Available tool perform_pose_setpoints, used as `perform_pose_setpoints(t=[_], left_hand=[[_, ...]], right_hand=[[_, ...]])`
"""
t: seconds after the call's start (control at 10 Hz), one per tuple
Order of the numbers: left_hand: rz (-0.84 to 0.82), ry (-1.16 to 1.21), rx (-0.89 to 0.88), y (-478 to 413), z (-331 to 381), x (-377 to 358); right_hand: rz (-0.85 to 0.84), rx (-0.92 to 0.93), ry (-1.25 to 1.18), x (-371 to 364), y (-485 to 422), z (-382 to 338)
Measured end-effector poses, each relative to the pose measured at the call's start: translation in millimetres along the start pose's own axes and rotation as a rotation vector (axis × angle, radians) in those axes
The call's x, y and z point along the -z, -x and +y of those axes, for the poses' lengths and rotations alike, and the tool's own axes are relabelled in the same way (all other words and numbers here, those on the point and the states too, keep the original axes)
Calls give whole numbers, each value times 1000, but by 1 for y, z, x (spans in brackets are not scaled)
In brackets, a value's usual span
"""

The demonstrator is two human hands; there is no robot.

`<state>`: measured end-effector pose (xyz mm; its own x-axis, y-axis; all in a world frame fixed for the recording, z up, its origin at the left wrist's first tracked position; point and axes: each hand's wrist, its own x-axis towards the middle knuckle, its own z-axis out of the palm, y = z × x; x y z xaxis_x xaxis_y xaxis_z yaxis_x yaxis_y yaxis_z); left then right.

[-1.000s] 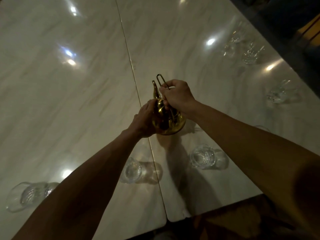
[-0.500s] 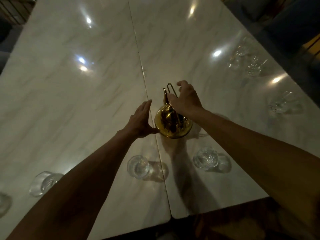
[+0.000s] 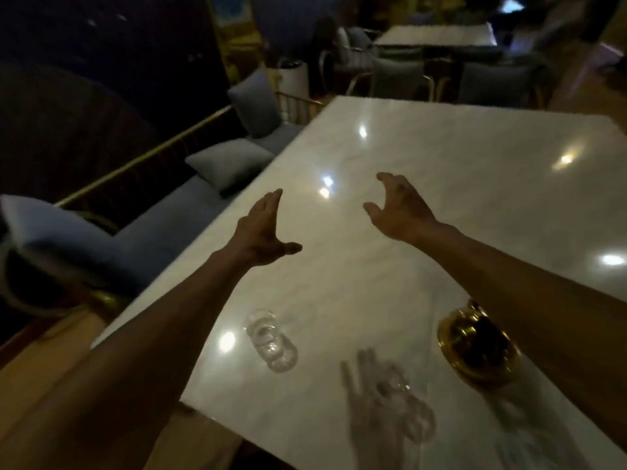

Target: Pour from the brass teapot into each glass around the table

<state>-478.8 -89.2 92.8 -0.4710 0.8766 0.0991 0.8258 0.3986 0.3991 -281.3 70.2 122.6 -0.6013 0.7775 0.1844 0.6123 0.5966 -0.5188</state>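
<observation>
brass teapot (image 3: 476, 351) on table (image 3: 441, 184); blurred glasses (image 3: 271, 340), contents unclear.

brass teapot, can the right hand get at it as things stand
Probably yes. The brass teapot stands on the table beneath the right forearm, nearer the person than the right hand, which holds nothing. Only the forearm is over it, so the hand would just need drawing back.

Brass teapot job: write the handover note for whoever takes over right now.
Left hand: open, empty, above the table.
Right hand: fingers loosely curled, empty.
Brass teapot: on the table under the right forearm, not gripped. One glass and a second glass sit to its left near the table edge, both blurred.
Done: fill levels cannot be read.
Left: regrip the teapot, check each glass, pour where needed.
</observation>
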Motion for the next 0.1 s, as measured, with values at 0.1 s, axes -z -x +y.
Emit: perform_pose_setpoints(t=[0.1], left_hand=[[159, -38, 98, 22, -32, 65]], right_hand=[[-40, 225, -11, -7, -14, -63]])
